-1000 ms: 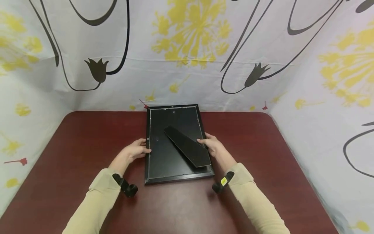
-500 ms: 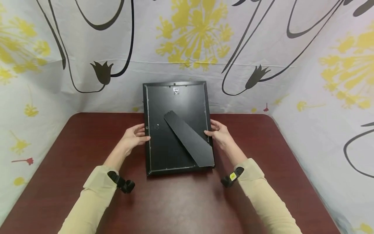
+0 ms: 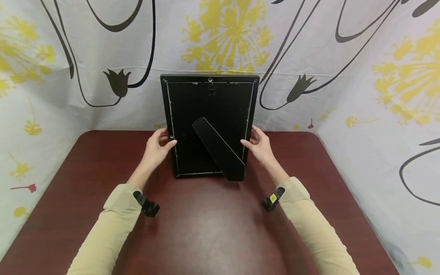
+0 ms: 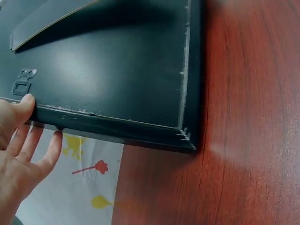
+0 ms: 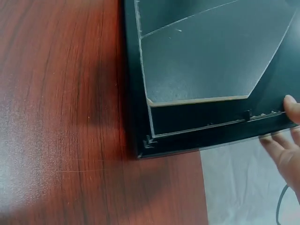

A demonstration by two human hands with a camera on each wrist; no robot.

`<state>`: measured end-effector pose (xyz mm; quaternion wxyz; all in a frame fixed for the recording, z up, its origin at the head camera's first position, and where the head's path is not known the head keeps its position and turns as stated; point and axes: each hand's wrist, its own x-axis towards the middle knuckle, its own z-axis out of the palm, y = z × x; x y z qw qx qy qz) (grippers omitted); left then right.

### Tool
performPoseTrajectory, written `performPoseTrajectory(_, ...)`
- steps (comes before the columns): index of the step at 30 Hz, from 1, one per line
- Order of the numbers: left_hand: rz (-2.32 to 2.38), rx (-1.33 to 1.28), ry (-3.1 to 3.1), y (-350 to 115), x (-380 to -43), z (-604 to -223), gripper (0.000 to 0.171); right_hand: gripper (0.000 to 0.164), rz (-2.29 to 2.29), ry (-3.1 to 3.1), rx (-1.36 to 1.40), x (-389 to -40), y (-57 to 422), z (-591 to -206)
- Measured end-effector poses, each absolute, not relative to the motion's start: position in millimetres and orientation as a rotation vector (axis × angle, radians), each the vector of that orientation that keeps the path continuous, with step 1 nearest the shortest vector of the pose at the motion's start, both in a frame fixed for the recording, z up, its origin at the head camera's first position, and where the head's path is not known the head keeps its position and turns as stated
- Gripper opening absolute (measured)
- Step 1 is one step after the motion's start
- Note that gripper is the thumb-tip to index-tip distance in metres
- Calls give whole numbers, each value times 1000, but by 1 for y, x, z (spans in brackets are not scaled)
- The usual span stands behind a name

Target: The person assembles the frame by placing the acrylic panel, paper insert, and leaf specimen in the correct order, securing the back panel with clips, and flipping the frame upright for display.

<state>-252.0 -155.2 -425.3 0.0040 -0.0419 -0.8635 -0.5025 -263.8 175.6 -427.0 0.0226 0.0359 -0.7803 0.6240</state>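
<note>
A black picture frame (image 3: pixel 192 103) stands nearly upright on the table, its back towards me. From its backing slants a flat easel leg (image 3: pixel 220 151), wider at the lower end, which reaches down to the right. My left hand (image 3: pixel 156 149) grips the left side, thumb on the back and fingers round the outer edge. On the opposite side my right hand (image 3: pixel 261 147) holds the frame the same way. The left wrist view shows a small metal hanger plate (image 4: pixel 22 86) beside the left thumb. The front of the frame is hidden.
The dark red wooden table (image 3: pixel 209 229) has rounded far corners. White cloth with yellow and grey flower prints (image 3: pixel 227 38) hangs close behind the frame and along both sides. Black wrist cameras (image 3: pixel 148 204) are strapped over the sleeves.
The frame has been tilted up from leaning far back to nearly upright, its lower edge shifting away from me. Both hands stayed on its sides and moved forward with it.
</note>
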Motion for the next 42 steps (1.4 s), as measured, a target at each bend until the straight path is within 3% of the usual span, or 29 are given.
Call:
performPoseTrajectory(13, -1520, -167, -2609, -141, -250, -434, 56, 61, 1916, -2275, 256, -268, 178, -447)
performPoseTrajectory(22, -1471, -244, -2598, -138, -247, -426, 58, 34, 1716, -2412, -97, -212, 167, -440)
performPoseTrajectory(28, -1418, -253, -2458, -135, -249, -404, 53, 22, 1499, -2767, 291, -207, 164, -465)
performPoseTrajectory(31, -1412, -231, -2426, -134, -247, -402, 50, 18, 1429, -2749, 342, -214, 168, -478)
performPoseTrajectory(42, -1458, -202, -2325, -136, -250, -407, 48, 17, 1519, -2771, 419, -215, 165, -472)
